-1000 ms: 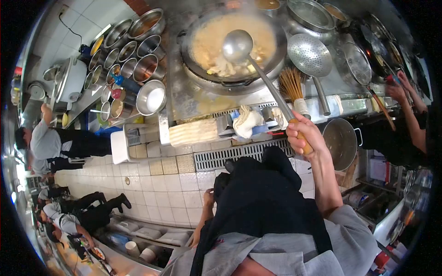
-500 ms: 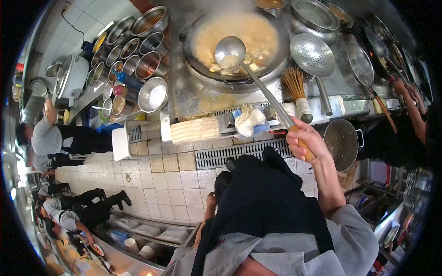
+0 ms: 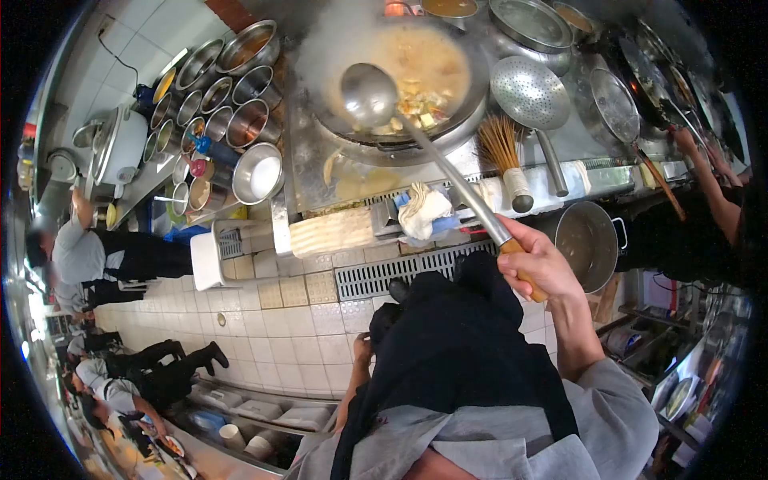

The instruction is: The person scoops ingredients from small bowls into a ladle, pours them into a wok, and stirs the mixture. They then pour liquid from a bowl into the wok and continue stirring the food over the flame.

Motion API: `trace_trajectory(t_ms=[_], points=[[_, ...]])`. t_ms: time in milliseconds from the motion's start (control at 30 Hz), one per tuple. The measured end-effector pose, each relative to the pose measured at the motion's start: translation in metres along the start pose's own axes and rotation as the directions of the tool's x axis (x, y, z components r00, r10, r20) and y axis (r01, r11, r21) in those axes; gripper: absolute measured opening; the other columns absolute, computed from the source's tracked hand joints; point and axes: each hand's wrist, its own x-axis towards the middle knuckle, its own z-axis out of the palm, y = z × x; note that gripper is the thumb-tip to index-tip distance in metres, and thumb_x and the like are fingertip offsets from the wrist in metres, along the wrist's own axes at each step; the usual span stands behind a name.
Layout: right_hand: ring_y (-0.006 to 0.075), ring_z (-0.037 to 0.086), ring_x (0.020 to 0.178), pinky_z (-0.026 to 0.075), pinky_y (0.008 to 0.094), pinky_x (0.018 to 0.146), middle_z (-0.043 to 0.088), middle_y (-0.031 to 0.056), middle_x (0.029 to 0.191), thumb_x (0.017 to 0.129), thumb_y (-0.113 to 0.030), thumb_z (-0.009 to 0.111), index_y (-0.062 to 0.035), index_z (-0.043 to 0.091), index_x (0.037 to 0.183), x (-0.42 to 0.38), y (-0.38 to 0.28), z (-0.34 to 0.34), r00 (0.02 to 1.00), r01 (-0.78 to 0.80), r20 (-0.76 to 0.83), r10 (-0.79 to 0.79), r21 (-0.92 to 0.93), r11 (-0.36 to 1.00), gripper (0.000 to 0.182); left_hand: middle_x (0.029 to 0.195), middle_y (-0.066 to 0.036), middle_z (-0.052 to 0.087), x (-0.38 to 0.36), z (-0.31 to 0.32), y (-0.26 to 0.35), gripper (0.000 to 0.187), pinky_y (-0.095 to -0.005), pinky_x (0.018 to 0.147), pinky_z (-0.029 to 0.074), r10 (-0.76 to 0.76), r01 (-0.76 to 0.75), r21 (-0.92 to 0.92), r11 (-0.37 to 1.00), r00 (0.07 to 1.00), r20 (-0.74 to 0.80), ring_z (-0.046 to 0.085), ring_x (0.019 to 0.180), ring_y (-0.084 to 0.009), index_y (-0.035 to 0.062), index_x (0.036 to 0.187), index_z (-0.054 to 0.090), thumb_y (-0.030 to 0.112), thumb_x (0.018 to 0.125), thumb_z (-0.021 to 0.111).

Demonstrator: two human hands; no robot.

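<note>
My right hand is wrapped round the wooden end of a long-handled metal ladle. The ladle's bowl is over the left part of a large wok of steaming, cloudy broth. Chunks of food show in the broth just right of the bowl. Down at my left side hangs my left hand, near the black apron; its fingers are partly hidden and too small to read.
Metal bowls stand left of the wok. To its right lie a perforated strainer, a bamboo brush and a pot. A folded cloth lies on the front edge. Co-workers stand at left and far right.
The ladle's bowl has moved left across the wok, and my right hand has turned slightly. More food chunks show, with thicker steam at the left. The white contents of the near metal bowl no longer show.
</note>
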Motion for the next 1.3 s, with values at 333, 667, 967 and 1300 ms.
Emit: trace_trajectory(t_ms=[333,667,967,1300], points=[[0.0084,0.040,0.036,0.032,0.0203,0.033,0.046,0.0021,0.060,0.081,0.004,0.054,-0.0025,0.032,0.142,-0.025,-0.009,-0.030,0.989,0.036,-0.145,-0.023,0.083,0.996,0.065,0.079,-0.014,0.068,0.003,0.001,-0.028,0.032,-0.0289,0.045,0.045,-0.005,0.001,0.120,0.993,1.000,0.029,0.060,0.056,-0.0165,-0.0016,0.111,0.060,0.000,0.080,0.056],[0.0063,0.039,0.034,0.030,0.0192,0.030,0.046,0.0027,0.060,0.079,0.005,0.054,-0.0014,0.031,0.142,-0.015,-0.031,-0.064,0.986,-0.077,-0.142,0.090,0.094,0.993,0.067,0.072,-0.012,0.066,0.011,-0.006,0.006,0.031,-0.0288,0.045,0.045,0.015,-0.018,0.128,0.992,1.000,0.020,0.060,0.054,-0.0166,-0.0024,0.108,0.061,0.000,0.077,0.057],[0.0066,0.040,0.035,0.029,0.0183,0.029,0.046,0.0028,0.061,0.082,0.003,0.055,-0.0046,0.034,0.140,-0.005,-0.024,-0.076,0.990,-0.101,-0.069,0.119,0.219,0.970,0.062,0.070,-0.011,0.064,0.002,-0.004,-0.011,0.032,-0.0280,0.043,0.043,-0.017,0.015,0.094,0.995,1.000,0.013,0.058,0.052,-0.0159,-0.0027,0.109,0.061,0.000,0.077,0.057],[0.0072,0.038,0.034,0.027,0.0200,0.027,0.045,0.0040,0.062,0.082,0.003,0.053,-0.0070,0.039,0.137,0.001,-0.019,-0.090,0.990,-0.124,-0.033,0.137,0.264,0.956,0.057,0.070,-0.011,0.065,0.001,-0.002,-0.026,0.034,-0.0277,0.042,0.042,-0.034,0.033,0.078,0.996,0.999,0.013,0.058,0.051,-0.0159,-0.0035,0.111,0.060,-0.002,0.077,0.057]])
